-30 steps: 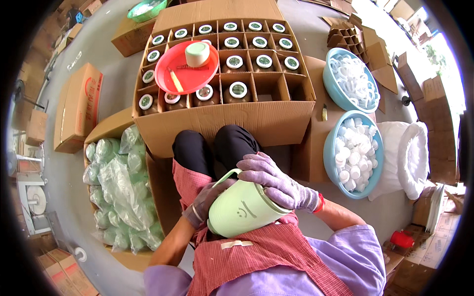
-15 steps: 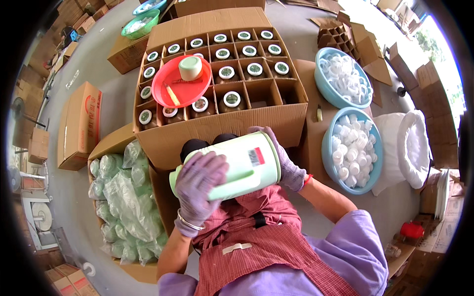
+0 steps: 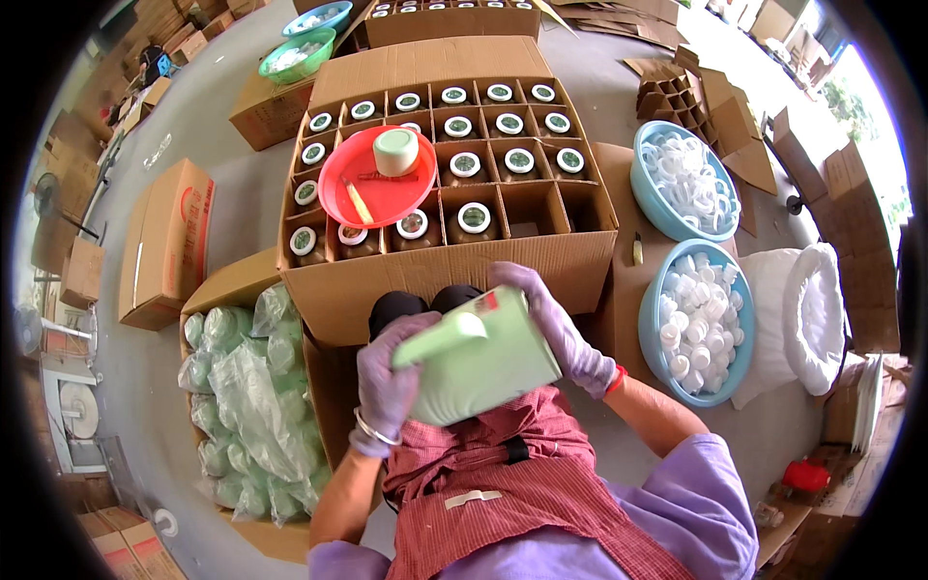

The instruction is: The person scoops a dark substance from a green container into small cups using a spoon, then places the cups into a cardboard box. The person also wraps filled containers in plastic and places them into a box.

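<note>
Across my lap lies a pale green plastic thermos jug [image 3: 488, 372], held tilted between my two gloved hands with its handle [image 3: 440, 338] facing up. My left hand [image 3: 387, 372] is closed on the jug's left end beside the handle. My right hand [image 3: 556, 329] grips its far right side, fingers bent over the edge. A bit of a red label shows near that edge. Just beyond stands a divided carton [image 3: 449, 275] of glass bottle-like liners with white rings [image 3: 474, 217]. On the carton rests a red basin [image 3: 372, 208] holding a pale green cup [image 3: 396, 153] and a yellow-handled tool [image 3: 358, 200].
At left, an open box holds plastic-wrapped green pieces [image 3: 242, 387]; behind it stands a closed carton [image 3: 164, 246]. To the right are a blue basin of white rings [image 3: 640, 188], another blue basin of white caps [image 3: 646, 324] and a white-lined bin [image 3: 768, 314].
The jug has been turned in my hands: its handle now faces up and the red label is mostly out of sight. My left hand moved from its top to its left end.
</note>
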The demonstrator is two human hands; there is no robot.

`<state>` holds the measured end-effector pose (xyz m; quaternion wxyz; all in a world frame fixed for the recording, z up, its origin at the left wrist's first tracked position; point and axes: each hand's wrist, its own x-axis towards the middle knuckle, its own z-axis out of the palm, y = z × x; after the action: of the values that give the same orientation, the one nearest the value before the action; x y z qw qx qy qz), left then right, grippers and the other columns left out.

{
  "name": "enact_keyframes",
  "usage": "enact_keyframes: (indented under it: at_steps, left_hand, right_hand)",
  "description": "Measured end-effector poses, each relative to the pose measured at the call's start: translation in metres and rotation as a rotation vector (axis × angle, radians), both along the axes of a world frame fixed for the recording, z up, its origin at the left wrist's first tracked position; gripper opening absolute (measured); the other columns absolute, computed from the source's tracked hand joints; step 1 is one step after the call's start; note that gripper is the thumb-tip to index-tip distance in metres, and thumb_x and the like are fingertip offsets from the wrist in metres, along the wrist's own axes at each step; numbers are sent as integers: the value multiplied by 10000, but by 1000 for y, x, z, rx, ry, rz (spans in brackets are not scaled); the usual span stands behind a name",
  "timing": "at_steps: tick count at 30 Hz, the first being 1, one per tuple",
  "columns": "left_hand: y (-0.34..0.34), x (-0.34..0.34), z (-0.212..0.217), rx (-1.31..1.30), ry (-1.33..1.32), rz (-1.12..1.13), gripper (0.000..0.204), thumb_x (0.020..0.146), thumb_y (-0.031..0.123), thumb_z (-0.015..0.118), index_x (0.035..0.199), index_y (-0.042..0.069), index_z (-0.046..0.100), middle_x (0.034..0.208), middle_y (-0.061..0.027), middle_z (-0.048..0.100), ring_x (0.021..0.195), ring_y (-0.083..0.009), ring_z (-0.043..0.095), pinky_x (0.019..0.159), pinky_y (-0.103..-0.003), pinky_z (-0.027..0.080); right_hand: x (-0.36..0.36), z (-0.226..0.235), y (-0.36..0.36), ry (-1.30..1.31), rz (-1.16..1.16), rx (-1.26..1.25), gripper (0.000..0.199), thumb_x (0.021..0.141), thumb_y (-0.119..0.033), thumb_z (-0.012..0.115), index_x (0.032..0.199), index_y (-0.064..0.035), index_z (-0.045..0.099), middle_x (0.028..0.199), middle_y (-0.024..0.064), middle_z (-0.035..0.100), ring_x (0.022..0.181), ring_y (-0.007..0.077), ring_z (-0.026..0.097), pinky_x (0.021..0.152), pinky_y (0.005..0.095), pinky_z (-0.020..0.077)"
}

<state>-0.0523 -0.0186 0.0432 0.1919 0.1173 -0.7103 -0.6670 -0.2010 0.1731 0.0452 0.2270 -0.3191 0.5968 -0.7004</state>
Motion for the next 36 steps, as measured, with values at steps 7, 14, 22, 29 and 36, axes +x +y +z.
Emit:
enact_keyframes:
  at_steps: [7,14,22,29,36]
  left_hand:
    - [-22,-10,23,0,-133,-21,362,687,-2,575,1025,56,691,1018,-120,714,1059,-277,661,1055,-391,421]
    - [-46,-1,40,-911,198,98,232,774,124,685,994,50,693,1084,-86,700,1052,-289,652,998,-433,470]
    - [-95,80,-59,114,-234,514,295,963,219,593,1145,1,675,1052,-78,707,981,-134,631,845,-315,508]
    - [-110,89,-87,335,-354,515,316,985,316,574,925,34,702,780,4,679,695,-95,606,623,-276,479]
    - [-121,75,-79,339,-347,388,428,1009,377,521,928,-4,701,786,-17,686,686,-90,606,637,-256,477]
  right_hand:
    - [-11,-10,-3,214,-108,166,542,989,-345,474,1435,-53,378,1437,196,388,1362,336,361,1149,401,279]
    - [7,3,-58,-406,76,0,537,1014,-301,448,1469,-60,293,1387,107,396,1289,208,401,1092,332,325]
    - [-143,-38,-198,1019,-120,452,342,799,-224,720,1091,-64,639,1045,135,631,936,338,620,834,430,513]
    - [-183,-24,-299,1869,202,987,310,853,-269,616,1136,-169,692,1460,58,453,1422,337,292,1129,670,151]
    - [-173,-56,-323,1736,223,1321,291,836,-259,630,1101,-190,731,1436,47,480,1460,295,241,1131,719,68]
